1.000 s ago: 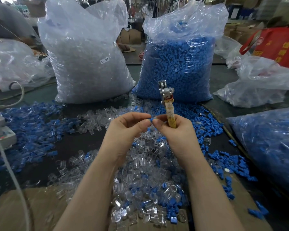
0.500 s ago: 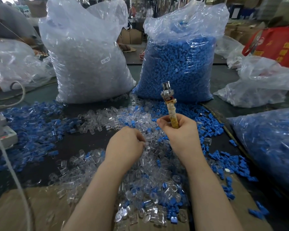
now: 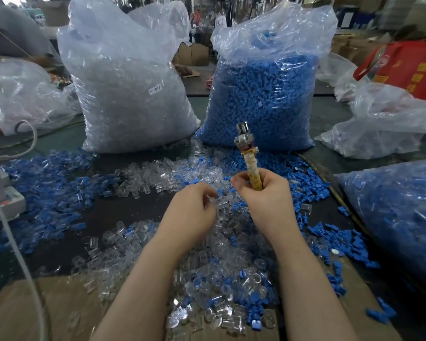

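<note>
Right hand (image 3: 268,200): a fist wrapped round the taped handle of a tool (image 3: 249,166). The tool is held upright above the desk (image 3: 113,210), with its metal head uppermost. The forearm rises from the lower edge toward the centre.

Left hand (image 3: 191,215): the back of the hand faces the camera and the fingers are curled down onto the heap of clear plastic pieces (image 3: 226,262). It is just beside the right hand but not touching it. The fingertips are blurred, so it cannot be told whether they pinch a piece.

Surroundings: loose blue plastic pieces (image 3: 47,175) lie mixed with the clear ones and spread to both sides. A sheet of cardboard (image 3: 67,306) lies at the near edge under part of the heap. At the back, a bag of clear pieces (image 3: 128,94) stands left of a bag of blue pieces (image 3: 263,94). The tool's head appears in front of the blue bag. A second blue-filled bag (image 3: 399,212) lies at the right.
</note>
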Demonstrator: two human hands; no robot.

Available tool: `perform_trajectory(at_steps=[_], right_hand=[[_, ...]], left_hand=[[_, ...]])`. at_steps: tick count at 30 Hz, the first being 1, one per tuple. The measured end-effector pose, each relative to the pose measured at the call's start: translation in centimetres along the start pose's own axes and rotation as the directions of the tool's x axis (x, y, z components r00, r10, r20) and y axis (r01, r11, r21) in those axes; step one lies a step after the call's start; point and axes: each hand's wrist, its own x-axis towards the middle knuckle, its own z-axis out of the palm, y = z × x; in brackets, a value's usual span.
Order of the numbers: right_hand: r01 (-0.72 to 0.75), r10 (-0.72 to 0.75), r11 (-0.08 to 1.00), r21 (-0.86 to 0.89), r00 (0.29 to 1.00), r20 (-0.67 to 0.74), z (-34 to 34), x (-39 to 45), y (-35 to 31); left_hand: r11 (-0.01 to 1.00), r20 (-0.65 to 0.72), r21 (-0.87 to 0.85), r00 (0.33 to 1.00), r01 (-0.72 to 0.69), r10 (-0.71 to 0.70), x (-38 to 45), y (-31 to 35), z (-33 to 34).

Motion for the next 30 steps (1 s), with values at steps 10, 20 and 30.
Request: perform_trajectory(at_steps=[10, 20, 30], right_hand=[[0.002, -0.001, 0.999, 0.047, 1.000, -0.030, 0.1, 0.0, -0.2], [0.074, -0.074, 0.997, 0.037, 0.997, -0.025, 0.5, 0.0, -0.3], [0.101, -0.103, 0.993, -0.062, 0.994, -0.031, 0.6, -0.1, -0.2]], left_hand=[[0.660, -0.030, -0.744, 0.981, 0.105, -0.190, 0.0, 0.8, -1.7], [0.571, -0.099, -0.817, 0.956, 0.079, -0.275, 0.1, 1.4, -1.5], [0.544, -0.060, -0.834, 0.965, 0.092, -0.254, -0.1, 1.9, -1.1]])
